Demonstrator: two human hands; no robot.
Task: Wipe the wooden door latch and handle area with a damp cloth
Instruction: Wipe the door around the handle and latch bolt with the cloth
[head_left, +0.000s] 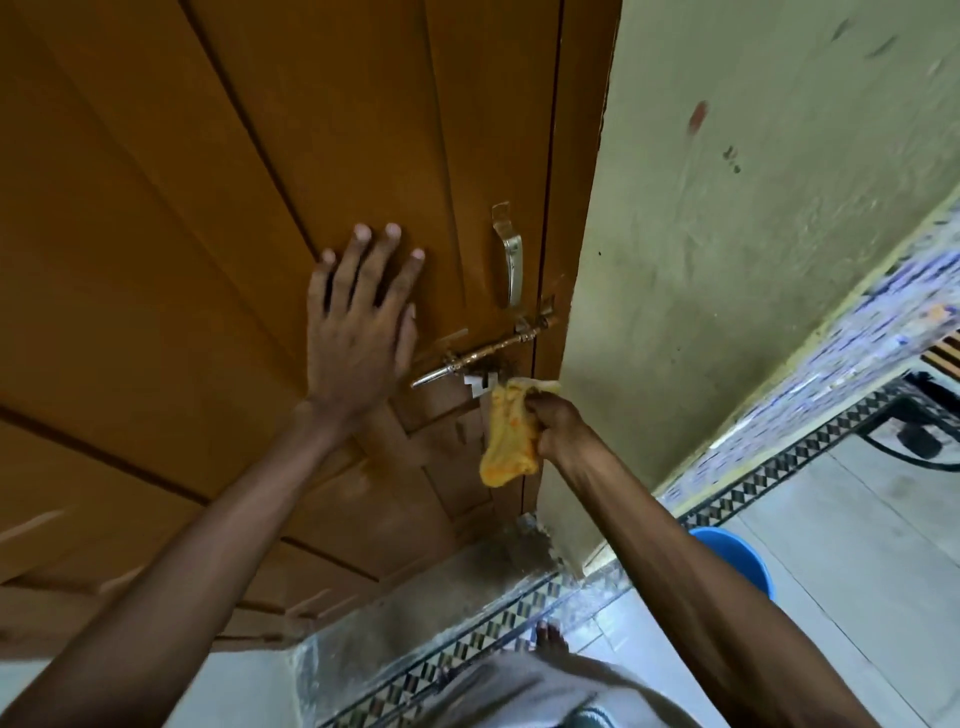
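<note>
A: Where does the latch (483, 353) sit from the cloth (506, 434)?

B: Just above and a little left of it. The right hand (558, 423) is clenched around the yellow cloth, whose top edge is at or nearly touching the bolt's lower bracket; the rest hangs down against the door (208, 182).

A: And the bolt's long axis?

B: It slants from lower left, near the left hand (358, 332), up to the right toward the door's edge. A wipe likely has to follow that line.

A: The left hand?

B: Flat on the wood, fingers spread, holding nothing, apparently bracing the door. It lies beside the bolt's left end.

A: The handle (511, 254)?

B: Upright above the latch, farther from the cloth. The right hand is the nearer one, so it would probably reach upward.
</note>
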